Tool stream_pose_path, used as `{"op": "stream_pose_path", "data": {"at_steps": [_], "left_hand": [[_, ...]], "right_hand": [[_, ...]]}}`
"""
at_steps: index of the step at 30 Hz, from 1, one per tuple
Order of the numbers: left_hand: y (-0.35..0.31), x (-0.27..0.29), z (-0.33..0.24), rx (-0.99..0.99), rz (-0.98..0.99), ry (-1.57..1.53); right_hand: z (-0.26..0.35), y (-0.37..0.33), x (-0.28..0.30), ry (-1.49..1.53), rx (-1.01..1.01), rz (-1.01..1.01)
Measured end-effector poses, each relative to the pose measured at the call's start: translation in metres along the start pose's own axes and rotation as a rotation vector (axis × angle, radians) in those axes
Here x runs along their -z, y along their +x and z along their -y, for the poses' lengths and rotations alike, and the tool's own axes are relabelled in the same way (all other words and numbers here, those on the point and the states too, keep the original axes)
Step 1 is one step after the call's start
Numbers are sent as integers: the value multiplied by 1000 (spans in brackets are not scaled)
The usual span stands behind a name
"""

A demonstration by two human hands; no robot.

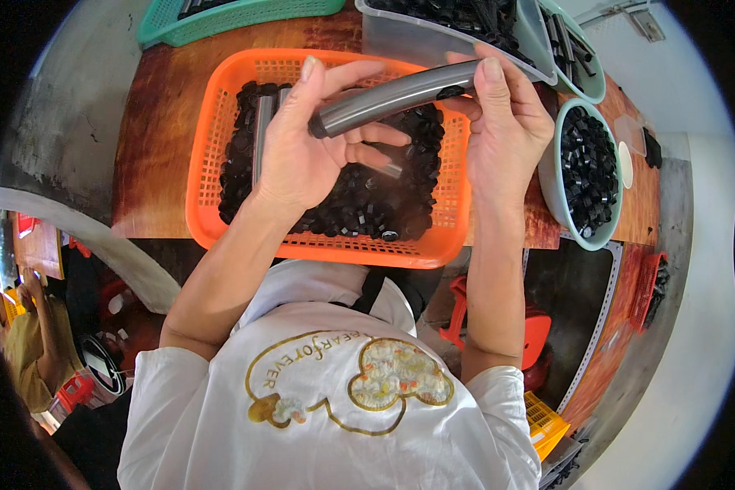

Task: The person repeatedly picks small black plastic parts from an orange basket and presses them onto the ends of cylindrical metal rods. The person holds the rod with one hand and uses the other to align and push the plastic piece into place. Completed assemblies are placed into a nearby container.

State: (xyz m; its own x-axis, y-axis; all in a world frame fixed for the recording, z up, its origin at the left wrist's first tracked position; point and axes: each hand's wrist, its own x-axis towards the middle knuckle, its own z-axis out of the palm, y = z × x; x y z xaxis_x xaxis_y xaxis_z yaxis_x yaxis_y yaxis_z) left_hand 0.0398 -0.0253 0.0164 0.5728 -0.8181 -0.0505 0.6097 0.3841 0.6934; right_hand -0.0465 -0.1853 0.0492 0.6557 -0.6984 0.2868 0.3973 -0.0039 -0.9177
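A curved, dark grey, shiny tube (392,98) is held level above the orange basket. My right hand (506,122) grips its right end, thumb on the near side. A black oval mark or opening shows on the tube close to that thumb. The tube's dark left end lies against the palm of my left hand (302,155), whose thumb and fingers are spread apart. Below both hands, the orange basket (327,251) holds many small black pieces (359,212). Straight grey tubes (263,135) lie in it beside my left hand, which partly hides them.
A pale green bowl (554,184) of black pieces stands at right. Behind are a clear bin (400,37), another bowl (596,86) with tubes and a green basket (245,23). A red stool (536,336) is under the wooden table (159,122). Another person (37,351) sits at far left.
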Motion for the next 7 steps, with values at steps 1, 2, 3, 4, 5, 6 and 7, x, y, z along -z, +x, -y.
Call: {"op": "stream_pose_path", "data": {"at_steps": [1, 2, 3, 4, 5, 6, 7], "left_hand": [[-1, 1, -2, -3, -9, 22], [-2, 3, -4, -10, -14, 41], [-1, 4, -4, 17, 8, 43], [-1, 4, -2, 59, 70, 75], [0, 4, -1, 107, 118, 115], [0, 4, 1, 160, 149, 176], [-2, 4, 1, 195, 167, 186]], "right_hand": [[1, 0, 1, -30, 13, 2], [2, 1, 3, -60, 10, 24], [3, 1, 5, -89, 7, 47], [4, 2, 7, -117, 3, 70], [3, 3, 8, -144, 8, 105], [2, 4, 8, -171, 12, 140], [0, 6, 9, -181, 5, 177]]}}
